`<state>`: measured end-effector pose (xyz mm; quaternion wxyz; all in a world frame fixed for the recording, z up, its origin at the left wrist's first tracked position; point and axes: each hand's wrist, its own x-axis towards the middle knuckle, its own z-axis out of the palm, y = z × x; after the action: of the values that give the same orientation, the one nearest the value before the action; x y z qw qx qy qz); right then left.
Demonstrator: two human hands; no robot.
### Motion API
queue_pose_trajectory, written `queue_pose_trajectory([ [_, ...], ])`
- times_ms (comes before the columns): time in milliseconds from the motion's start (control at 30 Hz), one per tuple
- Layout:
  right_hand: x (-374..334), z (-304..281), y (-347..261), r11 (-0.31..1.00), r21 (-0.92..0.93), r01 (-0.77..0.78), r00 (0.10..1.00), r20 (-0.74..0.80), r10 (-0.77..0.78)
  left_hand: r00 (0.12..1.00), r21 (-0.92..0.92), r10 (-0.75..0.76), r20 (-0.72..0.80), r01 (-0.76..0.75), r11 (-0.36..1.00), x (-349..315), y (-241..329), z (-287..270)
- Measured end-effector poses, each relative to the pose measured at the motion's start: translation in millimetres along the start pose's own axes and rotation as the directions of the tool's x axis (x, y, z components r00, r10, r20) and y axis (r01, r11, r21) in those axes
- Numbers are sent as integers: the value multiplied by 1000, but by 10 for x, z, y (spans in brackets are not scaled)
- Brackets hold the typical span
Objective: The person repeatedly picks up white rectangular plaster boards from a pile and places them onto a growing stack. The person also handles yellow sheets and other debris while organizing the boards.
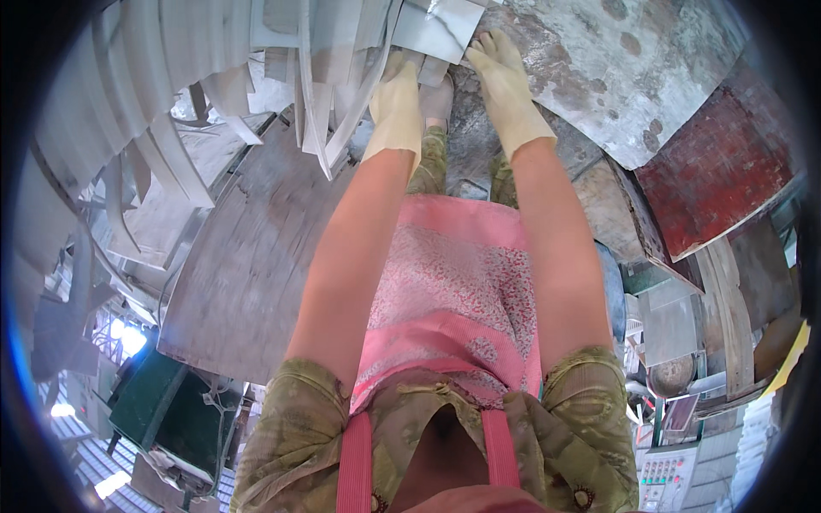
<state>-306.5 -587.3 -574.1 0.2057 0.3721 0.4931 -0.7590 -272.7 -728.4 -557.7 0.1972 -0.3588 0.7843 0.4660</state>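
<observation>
At the top middle, a glossy white tile (434, 27) with a thin grey vein lies between my two hands, which wear pale yellow gloves. My left hand (398, 96) closes at its lower left corner, the fingertips partly covered. On the opposite side, my right hand (503, 75) grips the tile's right edge, thumb against the edge and fingers beside it. Small grey pieces (434, 71) show just below the tile, between the hands. Both arms stretch straight out past my pink apron (462, 282).
Long pale curved strips (171, 77) hang at the upper left, some reaching beside my left wrist. A worn grey board (256, 248) stands left. At right are a stained pale slab (624, 77), a red board (718, 162) and a button panel (667, 474). A dark green machine (175, 410) stands lower left.
</observation>
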Motion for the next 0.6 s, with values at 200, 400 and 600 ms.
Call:
queue_pose_trajectory([
  [200,249,325,55,980,-192,45,996,-63,-59,965,-91,186,187,-171,981,133,29,43],
  [400,318,206,90,929,-370,-24,999,-31,14,856,430,94,508,-346,834,330,190,-159],
  [600,-1340,-856,-167,834,-525,170,915,-230,-332,646,76,-49,761,-14,997,-15,768,-323],
])
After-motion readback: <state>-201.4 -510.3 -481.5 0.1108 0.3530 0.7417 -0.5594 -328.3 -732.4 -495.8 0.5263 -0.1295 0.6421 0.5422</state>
